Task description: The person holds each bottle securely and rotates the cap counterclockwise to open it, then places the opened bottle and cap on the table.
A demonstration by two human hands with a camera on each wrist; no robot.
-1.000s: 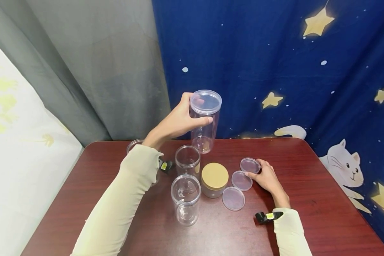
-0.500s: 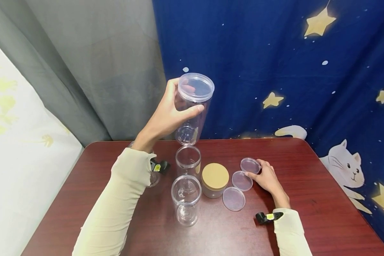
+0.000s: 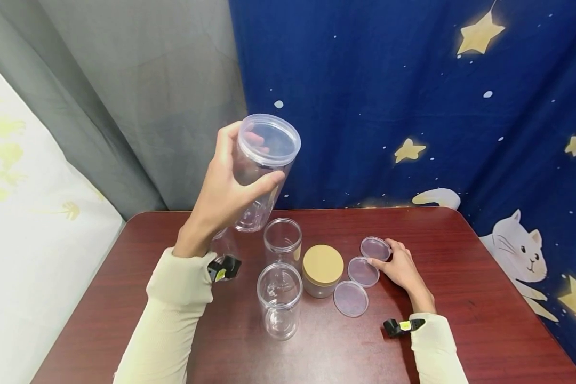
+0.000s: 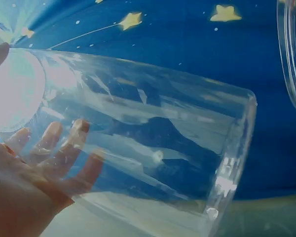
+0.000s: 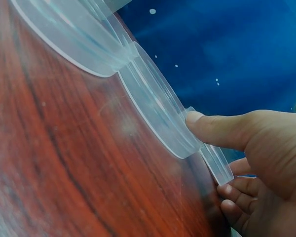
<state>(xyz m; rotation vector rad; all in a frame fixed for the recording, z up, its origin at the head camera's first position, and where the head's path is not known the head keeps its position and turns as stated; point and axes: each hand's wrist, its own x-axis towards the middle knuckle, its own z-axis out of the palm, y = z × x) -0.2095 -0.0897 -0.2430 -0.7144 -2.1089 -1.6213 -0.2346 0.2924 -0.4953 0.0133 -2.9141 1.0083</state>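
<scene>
My left hand grips a tall clear plastic jar near its top, thumb in front and fingers behind. A translucent lid sits on this tilted jar, raised against the curtain. In the left wrist view the fingers show through the clear wall. On the table's right side, my right hand rests beside flat translucent lids. Its thumb touches the edge of the middle lid, while its fingers are at the far lid. The near lid lies closer to me.
Two lidless clear jars, one farther and one nearer, stand mid-table. Beside them is a short jar with a gold lid. Another clear jar is partly hidden behind my left wrist. Curtains hang behind the reddish-brown table.
My left hand has carried the lidded jar up, then leftward and slightly down, tilting it. My right hand and the loose lids have stayed put.
</scene>
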